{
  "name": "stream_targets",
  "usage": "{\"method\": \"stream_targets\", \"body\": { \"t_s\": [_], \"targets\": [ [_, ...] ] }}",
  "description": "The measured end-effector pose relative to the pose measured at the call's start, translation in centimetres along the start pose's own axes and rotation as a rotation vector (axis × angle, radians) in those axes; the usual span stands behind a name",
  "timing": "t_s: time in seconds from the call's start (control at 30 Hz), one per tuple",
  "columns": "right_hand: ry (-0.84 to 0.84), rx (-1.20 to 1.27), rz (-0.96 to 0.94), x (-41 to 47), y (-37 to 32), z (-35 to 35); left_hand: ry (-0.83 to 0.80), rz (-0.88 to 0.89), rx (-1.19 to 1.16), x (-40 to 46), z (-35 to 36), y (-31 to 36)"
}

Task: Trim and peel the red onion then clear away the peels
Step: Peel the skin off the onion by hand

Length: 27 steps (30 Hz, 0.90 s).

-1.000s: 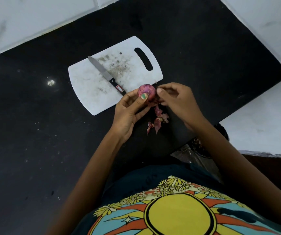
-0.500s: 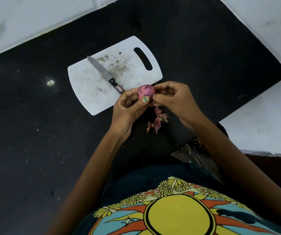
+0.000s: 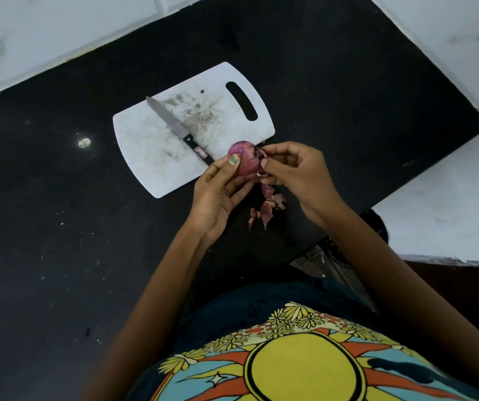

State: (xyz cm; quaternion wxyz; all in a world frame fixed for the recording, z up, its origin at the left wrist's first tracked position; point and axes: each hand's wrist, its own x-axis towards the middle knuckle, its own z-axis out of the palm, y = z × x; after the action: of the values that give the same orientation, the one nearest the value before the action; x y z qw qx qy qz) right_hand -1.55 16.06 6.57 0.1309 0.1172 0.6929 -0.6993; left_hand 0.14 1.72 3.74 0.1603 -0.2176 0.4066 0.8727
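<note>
Left hand (image 3: 218,195) holds the small round red onion (image 3: 245,159) off the counter, thumb over its near face and fingers curled behind. Judged purpose: steady the bulb and leave its right side free for peeling.

Right hand (image 3: 293,172) has fingertips closed against that right side, pinching at a flap of skin; how much skin is caught cannot be told, the fingers hide it.

Directly below the grip: a small heap of torn purple-pink onion peels (image 3: 267,205) on the black stone counter (image 3: 58,227). They lie where they would fall from the hands.

Just left of the grip: white plastic cutting board (image 3: 151,146). On it a steel knife with a black handle (image 3: 178,130), handle end pointing toward the held onion, touched by neither hand.

Judgement: peeling in progress, knife work apparently finished; peels not yet cleared.
</note>
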Motion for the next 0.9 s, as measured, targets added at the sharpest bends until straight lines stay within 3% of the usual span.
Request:
{"method": "stream_targets", "body": {
  "t_s": [0.2,0.37,0.5,0.57,0.7,0.9],
  "targets": [
    [0.088,-0.049,-0.041,0.4,1.0,-0.9,0.008,-0.107,-0.117,-0.3,0.0,0.5],
    [0.223,-0.538,-0.264,1.5,3.5,-1.7,0.023,-0.123,-0.13,-0.5,0.3,0.6],
    [0.186,-0.812,-0.327,1.7,3.9,-2.1,0.025,-0.128,-0.119,-0.8,0.3,0.6],
    [0.162,-0.761,-0.32,1.3,2.8,-1.9,0.024,-0.129,-0.099,-0.8,0.3,0.6],
    [-0.041,-0.36,-0.156,0.1,-0.5,-1.0,0.019,-0.13,-0.033,-0.7,0.3,0.4],
    [-0.048,-0.31,-0.121,0.2,-0.8,-0.1,-0.046,-0.049,0.109,-0.8,0.5,0.6]
  ]
}}
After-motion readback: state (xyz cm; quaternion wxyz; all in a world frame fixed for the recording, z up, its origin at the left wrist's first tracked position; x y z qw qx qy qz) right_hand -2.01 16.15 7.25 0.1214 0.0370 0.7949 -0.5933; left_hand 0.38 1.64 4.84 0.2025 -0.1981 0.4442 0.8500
